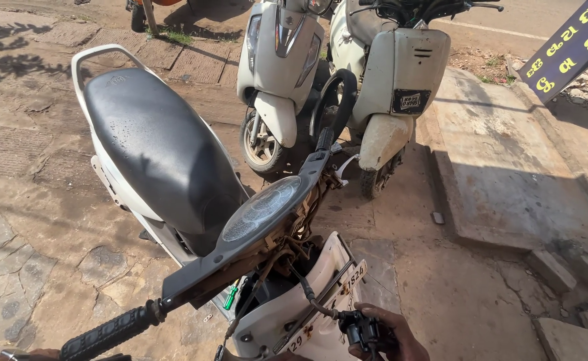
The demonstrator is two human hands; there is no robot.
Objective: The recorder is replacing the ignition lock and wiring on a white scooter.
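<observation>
Right hand (384, 337) clamped on black switch housing (364, 331) dangling from stiff cable (311, 297); light, rigid, best gripped around body. Left hand (36, 354) barely visible near handlebar grip (110, 331); closure unclear.

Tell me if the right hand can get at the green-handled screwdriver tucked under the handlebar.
Probably yes. The right hand grips a black switch unit on a cable; the green-handled screwdriver sits just leftward, with only loose cables between. It would need to let go first.
</observation>
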